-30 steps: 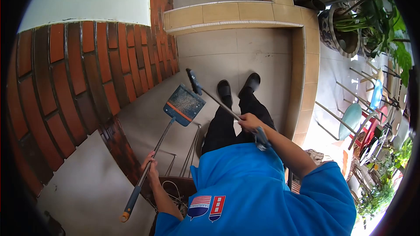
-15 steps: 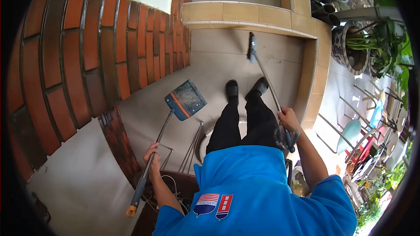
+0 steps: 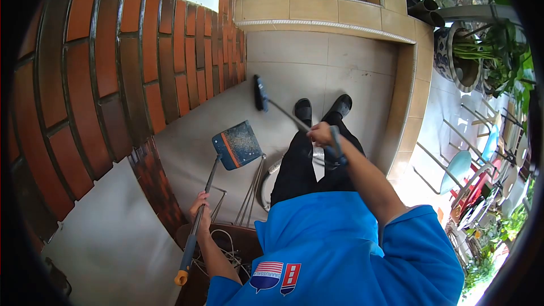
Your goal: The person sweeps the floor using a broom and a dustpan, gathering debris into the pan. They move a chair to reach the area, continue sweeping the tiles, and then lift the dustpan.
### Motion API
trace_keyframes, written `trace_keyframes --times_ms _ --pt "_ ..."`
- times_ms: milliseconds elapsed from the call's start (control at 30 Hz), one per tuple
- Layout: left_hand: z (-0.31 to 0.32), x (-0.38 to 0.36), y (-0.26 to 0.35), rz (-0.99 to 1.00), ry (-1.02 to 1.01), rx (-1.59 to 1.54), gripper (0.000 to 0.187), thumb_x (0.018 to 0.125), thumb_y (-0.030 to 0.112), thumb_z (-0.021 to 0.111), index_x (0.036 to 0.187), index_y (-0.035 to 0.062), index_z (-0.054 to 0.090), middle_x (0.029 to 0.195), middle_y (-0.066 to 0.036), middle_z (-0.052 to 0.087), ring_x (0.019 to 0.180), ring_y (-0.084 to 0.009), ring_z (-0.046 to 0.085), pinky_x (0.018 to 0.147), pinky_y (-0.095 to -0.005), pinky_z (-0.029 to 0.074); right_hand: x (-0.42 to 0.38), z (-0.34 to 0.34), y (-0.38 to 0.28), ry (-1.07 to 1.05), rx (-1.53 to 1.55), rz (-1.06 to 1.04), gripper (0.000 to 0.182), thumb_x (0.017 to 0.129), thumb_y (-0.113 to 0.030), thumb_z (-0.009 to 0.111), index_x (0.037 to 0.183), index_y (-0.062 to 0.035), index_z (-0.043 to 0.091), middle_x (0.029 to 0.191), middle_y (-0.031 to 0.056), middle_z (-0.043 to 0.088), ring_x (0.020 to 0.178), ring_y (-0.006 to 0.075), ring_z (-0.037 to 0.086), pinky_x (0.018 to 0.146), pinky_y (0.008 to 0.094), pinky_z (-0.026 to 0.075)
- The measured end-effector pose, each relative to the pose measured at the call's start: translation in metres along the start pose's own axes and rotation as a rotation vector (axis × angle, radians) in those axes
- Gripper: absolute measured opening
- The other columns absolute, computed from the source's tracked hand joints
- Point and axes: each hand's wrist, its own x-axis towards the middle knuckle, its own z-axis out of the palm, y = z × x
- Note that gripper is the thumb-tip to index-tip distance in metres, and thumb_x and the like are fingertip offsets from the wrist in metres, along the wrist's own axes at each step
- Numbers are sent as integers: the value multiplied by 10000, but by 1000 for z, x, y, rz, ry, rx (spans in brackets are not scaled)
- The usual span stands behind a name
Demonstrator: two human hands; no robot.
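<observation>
My left hand (image 3: 199, 211) is wrapped around the pole of a long-handled dustpan (image 3: 240, 143). The dark blue pan with its orange strip rests by the floor at left of my feet, with pale dust or debris on it. In my right hand (image 3: 322, 135) is the grey handle of a broom (image 3: 261, 93), crossing in front of my legs. The broom's dark bristle head is near the base of the brick wall, a short way above the dustpan and apart from it. Part of the broom handle's end is hidden by my right wrist.
A red-brown brick wall (image 3: 107, 79) rises at left. A tiled step (image 3: 317, 8) borders the floor (image 3: 351, 51) ahead and on the right. Metal rack legs (image 3: 249, 190) stand beside my left leg. Potted plants (image 3: 453, 59) and chairs (image 3: 456, 170) are at right.
My right hand has swung left with the broom, bringing its head from near the step to near the brick wall. The dustpan has shifted slightly down and tilted a little.
</observation>
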Motion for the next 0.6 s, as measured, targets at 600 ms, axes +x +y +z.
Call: trace_keyframes --times_ms 600 --pt "43 46 36 -15 -4 -301 124 563 -15 430 680 -22 470 969 -207 635 1147 -374 520 1029 -456 341 -229 -88 33 499 91 -67 120 899 -107 504 812 -42 554 580 -25 471 430 72 453 408 223 362"
